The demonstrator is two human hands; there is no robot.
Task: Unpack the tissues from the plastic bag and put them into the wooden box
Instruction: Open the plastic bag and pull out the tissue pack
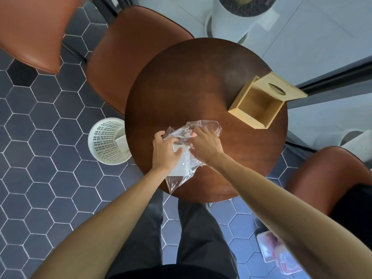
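Observation:
A clear plastic bag (203, 126) lies crumpled on the round dark wooden table (191, 81), near its front edge. Inside it sits a white block of tissues (178, 166), partly hidden by my hands. My left hand (165, 152) grips the bag and the tissues from the left. My right hand (205, 146) pinches the bag's plastic from the right. The wooden box (259, 106) stands empty at the table's right side, its lid (281, 87) with an oval slot hinged open behind it.
Brown leather chairs stand at the far left (32, 31), behind the table (128, 53) and at the right (330, 178). A white perforated waste basket (106, 141) sits on the hexagon-tiled floor left of the table. A white planter (239, 15) stands beyond it.

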